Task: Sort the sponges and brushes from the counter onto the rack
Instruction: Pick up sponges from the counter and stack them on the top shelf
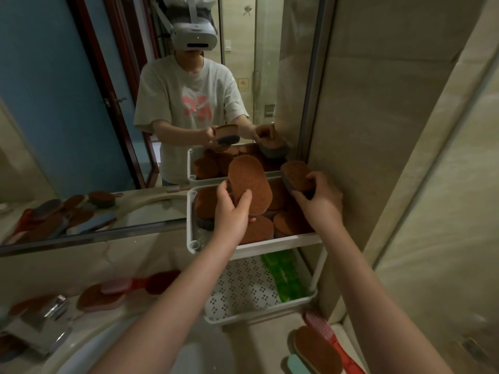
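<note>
Fingers (222, 189) of your left hand (232, 214) curl round the lower end of an oval brown sponge (249, 179), thumb on its face, so that hand's full. Your right hand (321, 201) grips a second brown sponge (295, 174) by its near end, fingers wrapped over the edge. Both are held over the rack's top tray (270, 245), not yet set down. The left one stands almost on end, long axis up-and-down w/ a slight lean, above the tray's middle. The right one is tilted, long axis running from your palm up and left, over the tray's back right corner. The tray lies straight below and a bit beyond both hands, and it's already crowded w/ brown sponges. So I'd judge the drop turns on laying each one flat, or on edge, where a gap shows. The left hand is nearer the front left corner, where a little floor seems to peek through. Below, the lower tray (259, 315) has green pieces (283, 276) along its right edge. More work waits on the counter (270, 346): a counter sponge (316, 349) and red brush (333, 340) at its front right, more sponges etc. at the left by the faucet (51, 314). The mirror (81, 103) backs it all.
</note>
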A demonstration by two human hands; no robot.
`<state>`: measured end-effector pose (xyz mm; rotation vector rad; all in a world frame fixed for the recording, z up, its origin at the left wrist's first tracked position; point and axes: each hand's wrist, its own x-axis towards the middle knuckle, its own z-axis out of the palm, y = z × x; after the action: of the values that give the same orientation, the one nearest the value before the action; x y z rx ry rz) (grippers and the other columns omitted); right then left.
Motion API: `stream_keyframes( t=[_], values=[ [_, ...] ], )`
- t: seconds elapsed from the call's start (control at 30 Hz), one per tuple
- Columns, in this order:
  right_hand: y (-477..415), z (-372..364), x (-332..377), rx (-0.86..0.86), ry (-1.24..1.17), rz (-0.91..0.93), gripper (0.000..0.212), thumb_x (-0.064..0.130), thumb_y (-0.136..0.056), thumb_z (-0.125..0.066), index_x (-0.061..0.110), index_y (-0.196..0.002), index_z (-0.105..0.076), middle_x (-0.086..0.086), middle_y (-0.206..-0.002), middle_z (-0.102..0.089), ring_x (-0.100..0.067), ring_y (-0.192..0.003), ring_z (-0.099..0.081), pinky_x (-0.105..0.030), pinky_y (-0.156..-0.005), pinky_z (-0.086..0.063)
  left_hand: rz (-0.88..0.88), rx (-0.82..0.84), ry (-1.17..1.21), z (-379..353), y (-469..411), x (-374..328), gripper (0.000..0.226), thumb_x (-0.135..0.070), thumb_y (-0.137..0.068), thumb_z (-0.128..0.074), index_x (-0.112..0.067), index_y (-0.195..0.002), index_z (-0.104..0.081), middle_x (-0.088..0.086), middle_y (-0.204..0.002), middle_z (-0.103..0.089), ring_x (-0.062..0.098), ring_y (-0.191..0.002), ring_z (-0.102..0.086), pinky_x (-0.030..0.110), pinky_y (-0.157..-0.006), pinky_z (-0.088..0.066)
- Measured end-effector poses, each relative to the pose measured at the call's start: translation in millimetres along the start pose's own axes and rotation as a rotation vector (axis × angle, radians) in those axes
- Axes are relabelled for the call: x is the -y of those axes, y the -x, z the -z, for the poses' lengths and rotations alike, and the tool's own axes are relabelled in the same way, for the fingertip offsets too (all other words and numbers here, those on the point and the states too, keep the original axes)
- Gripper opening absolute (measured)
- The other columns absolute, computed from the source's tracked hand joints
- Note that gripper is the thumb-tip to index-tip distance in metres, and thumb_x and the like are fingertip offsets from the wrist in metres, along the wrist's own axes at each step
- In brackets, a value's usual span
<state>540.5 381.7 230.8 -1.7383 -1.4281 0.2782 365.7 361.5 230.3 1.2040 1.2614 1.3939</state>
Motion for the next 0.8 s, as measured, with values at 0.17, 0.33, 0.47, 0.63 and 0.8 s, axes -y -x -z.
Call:
stream_keyframes(
  t=[0.17, 0.33, 0.47, 0.63, 0.8],
  values=[
    [-6, -9, -2, 0.145, 0.091, -0.041, 0.046, 0.034, -0.090, -0.061, 0.023, -0.131, -0.044, -0.003, -0.130, -0.055, -0.024, -0.114, -0.054, -0.030, -0.082, -0.041, 0.009, 0.016, -0.029, 1, -2, 1, 0.060, -0.030, -0.094, -0.051, -0.023, -0.145, -0.022, 0.005, -0.137, -0.044, 0.019, -0.104, -0.059, 0.014, -0.055, -0.052],
    [4, -8, -7, 0.068, 0.127, 0.064, 0.052, 0.032, -0.090, -0.060, 0.018, -0.137, -0.045, -0.008, -0.137, -0.050, -0.027, -0.122, -0.049, -0.036, -0.097, -0.044, 0.091, -0.028, -0.069, 0, -9, -4, 0.059, -0.035, -0.090, -0.057, -0.021, -0.140, -0.030, 0.007, -0.132, -0.050, 0.022, -0.108, -0.058, 0.027, -0.073, -0.054],
    [28, -5, -9, -0.189, -0.035, 0.148, 0.034, 0.025, -0.089, -0.059, 0.014, -0.122, -0.057, -0.004, -0.115, -0.061, -0.018, -0.099, -0.056, -0.029, -0.083, -0.046, 0.149, -0.062, -0.171, -7, -24, -15, 0.056, -0.039, -0.089, -0.058, -0.016, -0.134, -0.036, 0.008, -0.133, -0.049, 0.025, -0.118, -0.050, 0.032, -0.085, -0.042],
    [44, -10, -13, -0.305, -0.244, 0.113, 0.016, 0.009, -0.086, -0.063, 0.008, -0.102, -0.066, 0.001, -0.088, -0.059, -0.010, -0.080, -0.050, -0.015, -0.068, -0.031, 0.303, -0.046, -0.173, -28, -53, -28, 0.061, -0.042, -0.086, -0.060, -0.008, -0.132, -0.042, 0.012, -0.127, -0.054, 0.029, -0.112, -0.056, 0.035, -0.080, -0.052],
    [38, -10, -16, -0.286, -0.304, 0.113, 0.015, 0.010, -0.085, -0.063, 0.009, -0.099, -0.066, 0.000, -0.083, -0.060, -0.014, -0.077, -0.057, -0.024, -0.070, -0.041, 0.295, 0.006, -0.289, -44, -60, -25, 0.057, -0.039, -0.090, -0.057, -0.006, -0.133, -0.040, 0.013, -0.122, -0.056, 0.029, -0.103, -0.061, 0.030, -0.073, -0.048]
  ],
)
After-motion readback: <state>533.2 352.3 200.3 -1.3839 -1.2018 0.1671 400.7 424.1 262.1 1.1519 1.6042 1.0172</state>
